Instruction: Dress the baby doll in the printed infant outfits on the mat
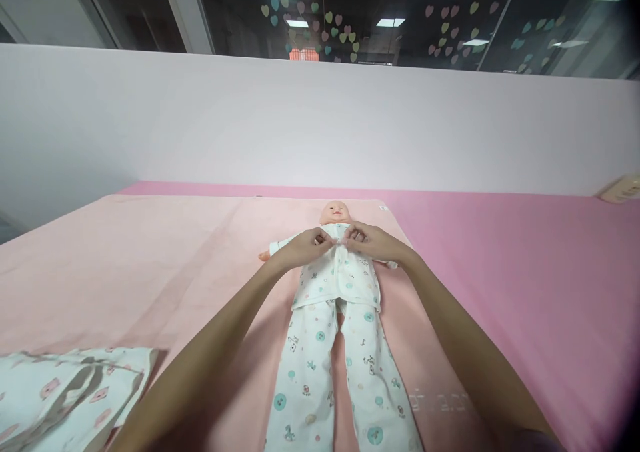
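Observation:
A baby doll [336, 211] lies on its back, head away from me, in a white printed jacket [339, 280] and matching trousers [310, 365]. Both my hands meet over the upper chest of the jacket. My left hand [311, 246] pinches one side of its front opening, fingers closed. Opposite it, almost touching, my right hand [367, 240] pinches the other side. The fastening between my fingertips is too small to make out. One doll hand [264, 256] shows at the left; most of the other arm is hidden behind my right wrist.
The doll lies on a peach mat [200, 259] over a pink surface [510, 272]. Folded white cloth with pink prints [75, 392] lies at the lower left. A bottle-like object [620, 189] lies at the right edge. Behind stands a white low wall [320, 125].

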`<control>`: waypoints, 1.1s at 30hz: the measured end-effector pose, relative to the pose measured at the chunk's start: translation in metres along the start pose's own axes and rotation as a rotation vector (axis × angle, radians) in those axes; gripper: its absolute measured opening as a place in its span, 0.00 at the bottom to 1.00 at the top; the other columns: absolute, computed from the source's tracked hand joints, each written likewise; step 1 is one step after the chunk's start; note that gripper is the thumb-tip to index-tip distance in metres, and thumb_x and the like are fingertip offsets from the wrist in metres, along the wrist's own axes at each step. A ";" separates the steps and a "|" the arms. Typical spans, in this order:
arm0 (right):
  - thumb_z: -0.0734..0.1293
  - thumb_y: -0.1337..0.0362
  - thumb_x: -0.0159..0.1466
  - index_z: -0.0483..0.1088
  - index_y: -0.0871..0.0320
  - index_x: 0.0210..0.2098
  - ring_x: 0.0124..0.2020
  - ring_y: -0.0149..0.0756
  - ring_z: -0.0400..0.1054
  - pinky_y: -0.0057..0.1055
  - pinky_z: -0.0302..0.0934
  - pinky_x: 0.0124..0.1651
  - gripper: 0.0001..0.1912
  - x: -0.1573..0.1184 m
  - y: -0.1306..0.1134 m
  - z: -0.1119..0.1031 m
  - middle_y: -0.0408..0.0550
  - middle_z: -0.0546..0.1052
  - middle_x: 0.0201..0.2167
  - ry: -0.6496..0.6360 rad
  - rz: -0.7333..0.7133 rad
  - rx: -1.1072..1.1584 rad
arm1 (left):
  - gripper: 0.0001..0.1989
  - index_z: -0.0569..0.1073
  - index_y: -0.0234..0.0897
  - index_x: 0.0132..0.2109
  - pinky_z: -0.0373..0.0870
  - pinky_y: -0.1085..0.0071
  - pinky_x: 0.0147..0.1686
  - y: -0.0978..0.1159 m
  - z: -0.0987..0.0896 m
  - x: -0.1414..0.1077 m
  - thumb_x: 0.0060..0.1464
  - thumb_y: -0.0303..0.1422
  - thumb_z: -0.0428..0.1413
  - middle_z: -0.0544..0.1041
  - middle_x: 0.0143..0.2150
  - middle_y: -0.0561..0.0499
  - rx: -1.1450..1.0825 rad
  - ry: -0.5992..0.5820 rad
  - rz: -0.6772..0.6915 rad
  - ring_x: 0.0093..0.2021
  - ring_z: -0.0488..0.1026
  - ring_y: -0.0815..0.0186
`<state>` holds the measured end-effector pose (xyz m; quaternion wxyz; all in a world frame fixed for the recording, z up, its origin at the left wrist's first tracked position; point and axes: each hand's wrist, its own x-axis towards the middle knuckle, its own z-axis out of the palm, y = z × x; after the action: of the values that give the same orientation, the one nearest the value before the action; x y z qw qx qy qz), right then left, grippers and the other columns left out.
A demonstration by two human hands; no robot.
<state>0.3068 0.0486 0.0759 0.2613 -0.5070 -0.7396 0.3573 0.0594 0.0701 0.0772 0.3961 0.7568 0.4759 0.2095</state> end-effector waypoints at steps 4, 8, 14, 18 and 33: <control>0.74 0.47 0.63 0.77 0.54 0.45 0.40 0.36 0.66 0.32 0.60 0.42 0.20 0.020 0.004 0.005 0.46 0.75 0.42 0.048 0.052 -0.029 | 0.20 0.71 0.37 0.34 0.54 0.68 0.28 -0.001 0.003 0.023 0.60 0.50 0.58 0.68 0.28 0.52 0.012 0.043 -0.025 0.27 0.62 0.67; 0.76 0.48 0.60 0.79 0.55 0.44 0.37 0.34 0.64 0.32 0.58 0.39 0.20 0.029 0.012 0.008 0.44 0.74 0.39 0.015 0.093 0.037 | 0.23 0.65 0.38 0.29 0.49 0.69 0.27 -0.007 0.007 0.033 0.58 0.51 0.60 0.59 0.25 0.55 -0.049 -0.002 0.006 0.25 0.53 0.71; 0.75 0.47 0.60 0.81 0.55 0.41 0.35 0.34 0.63 0.32 0.55 0.37 0.19 0.029 0.016 0.003 0.43 0.74 0.34 -0.038 0.078 0.082 | 0.24 0.69 0.39 0.32 0.47 0.69 0.25 -0.012 0.001 0.035 0.55 0.56 0.62 0.58 0.26 0.55 -0.085 -0.062 -0.075 0.24 0.53 0.70; 0.74 0.48 0.62 0.81 0.54 0.43 0.36 0.35 0.63 0.32 0.56 0.39 0.18 0.028 0.016 -0.001 0.43 0.74 0.35 -0.056 0.070 0.078 | 0.24 0.70 0.39 0.33 0.48 0.69 0.24 -0.012 -0.003 0.035 0.55 0.56 0.62 0.58 0.27 0.55 -0.068 -0.077 -0.080 0.24 0.54 0.70; 0.73 0.49 0.62 0.82 0.55 0.41 0.33 0.34 0.62 0.32 0.56 0.36 0.16 0.027 0.014 0.000 0.44 0.74 0.32 -0.028 0.098 0.052 | 0.23 0.77 0.38 0.40 0.44 0.70 0.22 -0.020 -0.004 0.036 0.55 0.55 0.64 0.61 0.27 0.55 -0.172 -0.149 -0.064 0.23 0.53 0.71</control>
<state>0.3051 0.0769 0.0656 0.2463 -0.5307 -0.7078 0.3958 0.0621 0.1087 0.0617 0.5001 0.7180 0.4493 0.1801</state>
